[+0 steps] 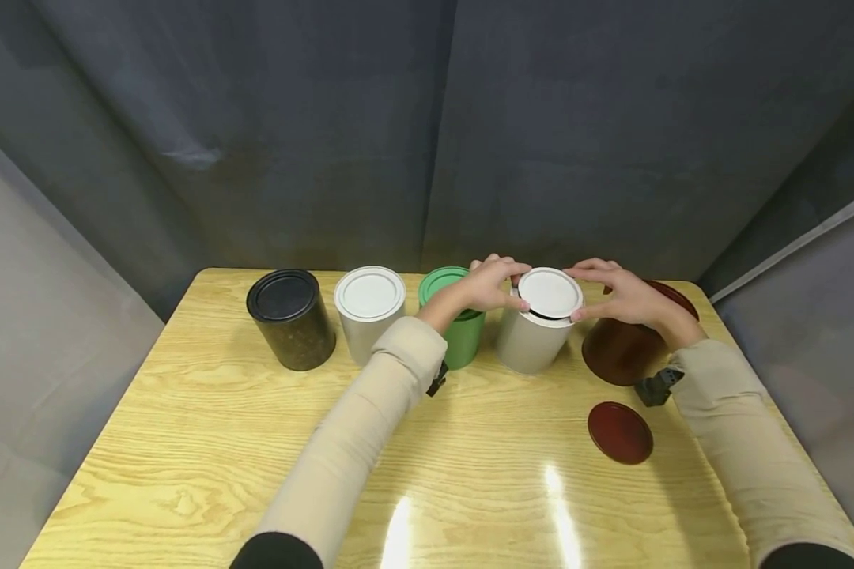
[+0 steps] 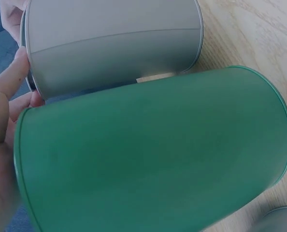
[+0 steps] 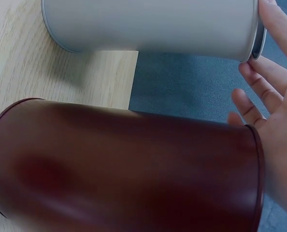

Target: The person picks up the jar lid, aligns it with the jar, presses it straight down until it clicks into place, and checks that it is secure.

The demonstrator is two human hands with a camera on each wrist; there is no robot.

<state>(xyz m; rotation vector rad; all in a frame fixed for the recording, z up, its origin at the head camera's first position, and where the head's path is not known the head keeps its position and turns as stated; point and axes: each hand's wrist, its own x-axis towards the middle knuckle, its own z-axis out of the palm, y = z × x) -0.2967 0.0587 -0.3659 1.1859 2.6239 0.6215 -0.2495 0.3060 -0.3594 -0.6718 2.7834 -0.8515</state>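
Note:
A pale grey lid (image 1: 550, 293) sits slightly askew on top of a light grey canister (image 1: 530, 344), with a dark gap along its front edge. From one side my left hand (image 1: 491, 286) holds the lid's rim between thumb and fingers. My right hand (image 1: 626, 299) grips the opposite side of the same rim. In the left wrist view, the thumb and fingers reach past a green canister (image 2: 153, 154) to the grey one's top. The right wrist view has my fingertips at the lid's edge, above a dark red-brown canister (image 3: 129, 164).
A round dark red lid (image 1: 620, 432) lies flat on the wooden table (image 1: 206, 466), in front of the red-brown canister. Left of the green canister stand a white-lidded canister (image 1: 370, 294) and a black one (image 1: 292, 324). Grey curtains (image 1: 313, 142) hang behind the table.

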